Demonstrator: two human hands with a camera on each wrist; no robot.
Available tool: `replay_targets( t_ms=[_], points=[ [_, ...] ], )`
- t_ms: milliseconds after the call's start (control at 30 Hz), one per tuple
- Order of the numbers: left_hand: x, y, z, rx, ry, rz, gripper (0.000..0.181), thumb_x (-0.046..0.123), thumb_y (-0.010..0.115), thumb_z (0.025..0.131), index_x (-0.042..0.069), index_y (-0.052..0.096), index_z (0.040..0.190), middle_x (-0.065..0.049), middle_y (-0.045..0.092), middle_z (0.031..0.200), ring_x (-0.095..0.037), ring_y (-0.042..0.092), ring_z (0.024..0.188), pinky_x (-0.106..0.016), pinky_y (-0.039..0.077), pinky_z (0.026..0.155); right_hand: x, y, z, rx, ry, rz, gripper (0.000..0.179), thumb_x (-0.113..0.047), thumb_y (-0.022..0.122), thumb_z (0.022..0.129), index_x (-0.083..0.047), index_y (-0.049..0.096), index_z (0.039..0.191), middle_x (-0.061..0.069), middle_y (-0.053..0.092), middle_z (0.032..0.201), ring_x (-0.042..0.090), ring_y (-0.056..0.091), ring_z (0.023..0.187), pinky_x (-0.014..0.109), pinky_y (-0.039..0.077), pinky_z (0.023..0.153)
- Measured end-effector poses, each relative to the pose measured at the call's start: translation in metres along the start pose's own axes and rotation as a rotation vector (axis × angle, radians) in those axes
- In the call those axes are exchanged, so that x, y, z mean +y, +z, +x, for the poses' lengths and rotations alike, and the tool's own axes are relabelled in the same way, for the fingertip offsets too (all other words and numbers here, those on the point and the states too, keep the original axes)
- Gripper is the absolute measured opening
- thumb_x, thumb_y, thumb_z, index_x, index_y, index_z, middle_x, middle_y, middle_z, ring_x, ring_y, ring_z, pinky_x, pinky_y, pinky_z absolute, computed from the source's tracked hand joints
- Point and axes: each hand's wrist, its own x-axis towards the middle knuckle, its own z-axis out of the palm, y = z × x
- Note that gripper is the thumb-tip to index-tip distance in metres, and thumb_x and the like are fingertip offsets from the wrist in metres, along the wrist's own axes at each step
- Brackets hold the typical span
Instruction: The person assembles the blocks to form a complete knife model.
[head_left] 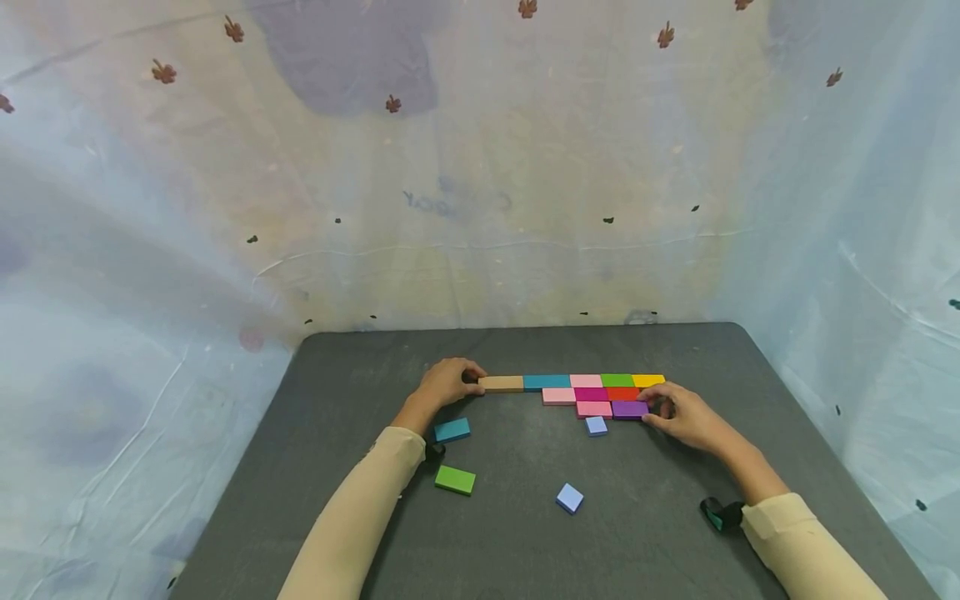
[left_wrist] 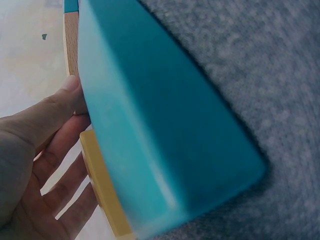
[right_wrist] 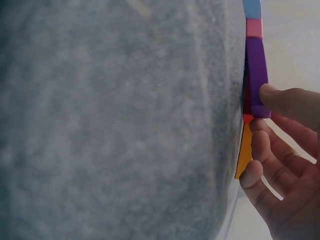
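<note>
In the head view, flat coloured blocks lie in three rows. At the left end of the top row, my left hand (head_left: 447,381) pinches a plain wooden block (head_left: 501,384) between thumb and fingers. A blue block (head_left: 547,382) adjoins it, then pink, green and yellow (head_left: 648,380) ones. The second row has a pink block (head_left: 558,397), a magenta one (head_left: 591,394) and a red one (head_left: 621,392). Below them are a pink block (head_left: 594,410) and a purple block (head_left: 629,410). My right hand (head_left: 686,414) grips the purple block's right end, thumb on its near side in the right wrist view.
A small light blue block (head_left: 596,427) sits just below the rows; another light blue block (head_left: 570,498) lies nearer. Left of them are a teal block (head_left: 452,430) and a green block (head_left: 455,480). The left wrist view also shows a yellow block (left_wrist: 105,187) behind the teal one.
</note>
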Motion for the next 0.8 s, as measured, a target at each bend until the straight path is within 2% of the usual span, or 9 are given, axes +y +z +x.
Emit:
replay_targets(
  t_ms=[233,567,800],
  points=[
    [0.002,-0.001,-0.001,0.001,-0.002,0.001,0.033,0.034,0.085,0.095,0.024,0.081,0.126,0.003,0.078,0.121,-0.024,0.069,0.116,-0.055,0.053,0.104,0.001,0.001,0.003,-0.015,0.015,0.0,0.034,-0.012,0.082,0.096,-0.002,0.071,0.126,0.006,0.067,0.105,0.016,0.055,0.084,0.028,0.047,0.068],
    [0.005,-0.003,-0.002,-0.006,-0.003,0.006,0.032,0.034,0.085,0.095,0.024,0.081,0.125,0.003,0.077,0.12,-0.025,0.069,0.117,-0.055,0.053,0.104,0.002,0.001,0.006,-0.012,-0.001,0.017,0.031,-0.01,0.082,0.096,-0.003,0.071,0.124,0.005,0.067,0.104,0.017,0.056,0.084,0.028,0.048,0.069],
    [0.004,-0.004,-0.003,-0.011,0.003,0.005,0.032,0.034,0.085,0.095,0.024,0.081,0.125,0.003,0.077,0.12,-0.024,0.069,0.115,-0.054,0.053,0.103,-0.008,-0.004,0.005,0.045,-0.006,0.001,0.029,-0.007,0.08,0.096,-0.001,0.07,0.123,0.009,0.071,0.109,0.017,0.059,0.086,0.029,0.052,0.072]
  ],
)
